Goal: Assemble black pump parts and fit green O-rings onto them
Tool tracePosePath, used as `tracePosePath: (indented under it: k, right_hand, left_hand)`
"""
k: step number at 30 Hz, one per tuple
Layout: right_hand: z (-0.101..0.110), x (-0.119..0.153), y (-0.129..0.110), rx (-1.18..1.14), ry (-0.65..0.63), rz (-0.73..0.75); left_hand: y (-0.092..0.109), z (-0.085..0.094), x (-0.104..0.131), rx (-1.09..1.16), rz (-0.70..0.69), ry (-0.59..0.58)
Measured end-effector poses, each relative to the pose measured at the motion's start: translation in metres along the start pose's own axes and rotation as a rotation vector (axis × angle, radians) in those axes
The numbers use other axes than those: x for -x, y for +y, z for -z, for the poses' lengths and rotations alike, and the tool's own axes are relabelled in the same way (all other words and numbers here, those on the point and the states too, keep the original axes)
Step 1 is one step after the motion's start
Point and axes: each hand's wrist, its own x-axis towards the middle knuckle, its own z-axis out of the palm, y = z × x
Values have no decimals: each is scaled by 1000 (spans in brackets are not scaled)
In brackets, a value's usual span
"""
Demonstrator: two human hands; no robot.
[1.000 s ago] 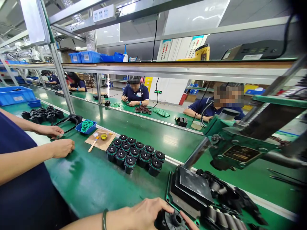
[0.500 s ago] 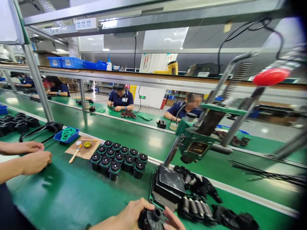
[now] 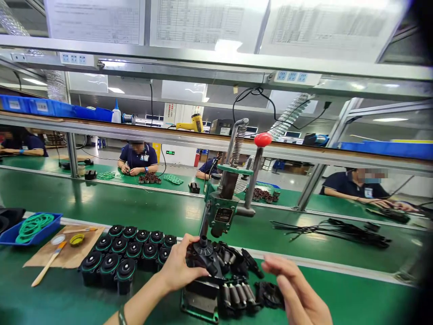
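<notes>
My left hand [image 3: 179, 266] grips a round black plastic cover [image 3: 204, 255] with a short tube sticking up, holding it above the base [image 3: 199, 300] of a green hand press [image 3: 221, 203]. Whether the cover touches the block on the base, I cannot tell. My right hand [image 3: 299, 291] is apart from it, fingers stretched out and holding nothing. It is nearest to a loose black cover [image 3: 269, 294] on the bench. Beside the press base lie several black parts with grey metal cylinders [image 3: 238, 293].
Left of the press stand rows of black housings [image 3: 110, 266] with green rings. Farther left are a brush [image 3: 50, 262] on cardboard and a blue tray [image 3: 37, 232] of green rings. The press lever has a red knob [image 3: 263, 139]. Black cables [image 3: 334, 232] lie beyond the bench edge.
The view has swung right. My left hand has brought the cover up to the press, and my right hand has come off it. Another person's hands at the left have left the view.
</notes>
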Motion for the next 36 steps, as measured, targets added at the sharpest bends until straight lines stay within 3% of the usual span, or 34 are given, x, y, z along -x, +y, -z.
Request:
tracePosePath:
  k: [5, 9, 11, 14, 20, 29, 33, 36]
  right_hand:
    - [1, -106, -49, -185, 203, 44]
    - [-2, -196, -95, -411, 111, 80]
    - [-5, -230, -111, -390, 101, 84]
    - [-10, -261, -124, -300, 206, 24]
    - [-24, -270, -128, -364, 53, -135]
    - [-26, -275, -133, -460, 33, -224]
    - [-25, -271, -133, -469, 55, -213]
    - [-22, -261, -135, -472, 102, -118]
  left_hand:
    - [-1, -11, -15, 56, -26, -35]
    - [1, -12, -18, 16, -38, -56]
    - [1, -11, -20, -19, -46, -59]
    - [2, -12, -21, -55, -57, -72]
    - [5, -11, -21, -126, -45, -84]
    - [2, -14, -25, -134, -51, -108]
    - [-1, -15, -26, -136, -71, -97]
    - [-2, -15, -27, -127, -83, -102]
